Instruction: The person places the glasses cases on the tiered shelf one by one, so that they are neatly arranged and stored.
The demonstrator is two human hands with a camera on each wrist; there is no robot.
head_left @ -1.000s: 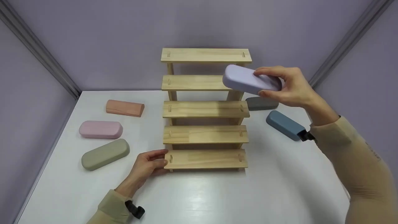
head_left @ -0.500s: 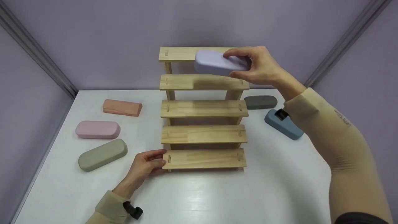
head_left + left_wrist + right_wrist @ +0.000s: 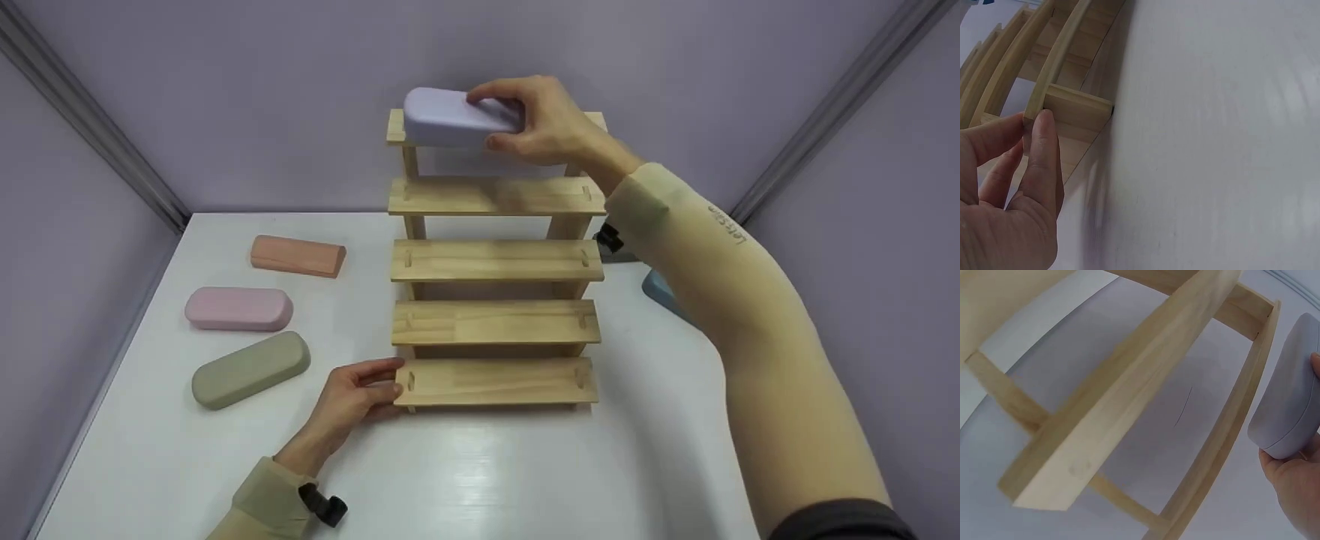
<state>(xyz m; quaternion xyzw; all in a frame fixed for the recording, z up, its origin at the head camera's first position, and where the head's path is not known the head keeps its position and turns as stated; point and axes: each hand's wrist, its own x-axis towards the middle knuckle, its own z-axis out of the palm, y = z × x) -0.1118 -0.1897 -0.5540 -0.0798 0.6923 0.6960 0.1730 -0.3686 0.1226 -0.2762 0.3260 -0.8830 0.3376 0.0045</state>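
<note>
A lavender glasses case (image 3: 442,118) is above the top board of a tiered wooden display stand (image 3: 495,261), toward its left half. My right hand (image 3: 555,124) holds it by the right end, thumb in front and fingers over the top. In the right wrist view a gap shows between the glasses case (image 3: 1292,391) and the top board. My left hand (image 3: 345,401) pinches the left end of the stand's lowest board. The left wrist view shows the thumb of the left hand (image 3: 1022,219) on that board's end.
Left of the stand lie an orange-brown case (image 3: 298,256), a pink case (image 3: 238,309) and a sage green case (image 3: 251,370). A blue case (image 3: 666,294) and a dark grey case (image 3: 621,256) lie at the right, partly hidden by my right arm. Walls enclose the white table (image 3: 480,472).
My right hand has carried the lavender glasses case leftward and back, from the stand's right side to above its top board. The left hand stays on the lowest board.
</note>
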